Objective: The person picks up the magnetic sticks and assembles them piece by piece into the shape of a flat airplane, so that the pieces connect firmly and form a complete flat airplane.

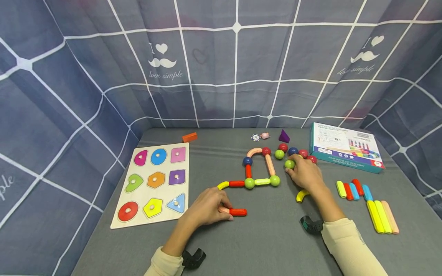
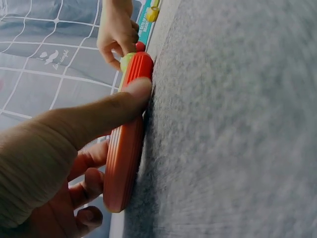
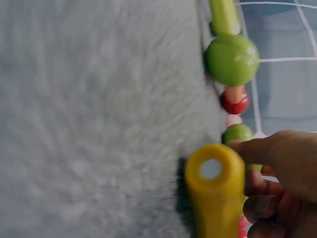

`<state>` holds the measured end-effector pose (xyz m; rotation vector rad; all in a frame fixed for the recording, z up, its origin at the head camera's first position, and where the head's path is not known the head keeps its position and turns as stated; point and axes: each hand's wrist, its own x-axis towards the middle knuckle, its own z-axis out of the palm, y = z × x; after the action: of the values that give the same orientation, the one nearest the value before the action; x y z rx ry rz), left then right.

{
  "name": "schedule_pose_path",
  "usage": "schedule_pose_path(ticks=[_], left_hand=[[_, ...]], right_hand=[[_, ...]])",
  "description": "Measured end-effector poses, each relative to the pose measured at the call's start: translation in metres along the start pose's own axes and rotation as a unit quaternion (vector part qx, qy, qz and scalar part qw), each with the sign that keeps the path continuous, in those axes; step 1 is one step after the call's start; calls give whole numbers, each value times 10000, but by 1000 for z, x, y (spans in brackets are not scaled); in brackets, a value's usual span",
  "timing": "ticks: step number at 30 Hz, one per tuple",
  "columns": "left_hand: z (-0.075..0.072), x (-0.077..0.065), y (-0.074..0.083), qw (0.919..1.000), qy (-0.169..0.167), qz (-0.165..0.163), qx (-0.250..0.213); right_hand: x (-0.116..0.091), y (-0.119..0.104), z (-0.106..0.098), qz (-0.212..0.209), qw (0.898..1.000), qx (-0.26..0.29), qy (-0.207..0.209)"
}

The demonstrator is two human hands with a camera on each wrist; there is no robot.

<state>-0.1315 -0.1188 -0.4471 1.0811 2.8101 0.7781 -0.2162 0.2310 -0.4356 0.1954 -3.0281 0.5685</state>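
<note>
My left hand (image 1: 208, 207) pinches a peach magnetic stick (image 2: 124, 168) joined end to end with a red stick (image 1: 238, 212), low over the table. In the left wrist view the thumb lies across where they meet. My right hand (image 1: 306, 173) has its thumb and fingers about a green ball (image 1: 289, 164) at the near side of a ball cluster; fingers partly hide it. A curved yellow stick (image 1: 302, 195) lies beneath the right wrist. Between the hands, a closed loop of sticks and balls, with a blue ball (image 1: 247, 161), has a red and yellow tail pointing left.
A wooden shape puzzle board (image 1: 157, 147) lies left, an orange block (image 1: 189, 137) behind it. A printed box (image 1: 347, 147) stands back right. Several loose sticks (image 1: 380, 216) lie right. A purple pyramid (image 1: 284, 136) and a chip (image 1: 255, 137) sit near the back curtain.
</note>
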Motion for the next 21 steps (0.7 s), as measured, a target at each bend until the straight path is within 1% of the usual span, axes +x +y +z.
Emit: schedule_pose_path(ticks=[1,3,5,7,8,9,12,14,16,18,21], left_hand=[[0,0,1,10000,7,8,28],[1,1,2,10000,23,26,62],[1,1,2,10000,35,46,49],[2,1,2,10000,53,42,17],[2,1,2,10000,57,39,-3],[2,0,1,10000,71,53,-17],[2,0,0,9999,105,75,-74],[1,1,0,9998,114,109,-125],[1,1,0,9997,108,136,-177],[0,1,-1,9996,101,160,-215],[1,1,-1,9994,100,183,-271]], right_hand=[[-3,-2,-1,-5,10000,49,69],[-10,-6,-3,-151,9992,261,248],[-20,-14,-5,-450,9965,618,352],[-29,-23,-5,-848,9904,1056,261],[-34,-28,-4,-1062,9856,1306,138],[-38,-33,-3,-1245,9799,1554,-76],[-49,-48,5,-1709,9585,2109,-875],[-54,-56,13,-1921,9434,2302,-1417],[-59,-62,21,-2088,9318,2369,-1789],[-62,-66,28,-2173,9263,2346,-1992],[-66,-71,36,-2214,9268,2266,-2019]])
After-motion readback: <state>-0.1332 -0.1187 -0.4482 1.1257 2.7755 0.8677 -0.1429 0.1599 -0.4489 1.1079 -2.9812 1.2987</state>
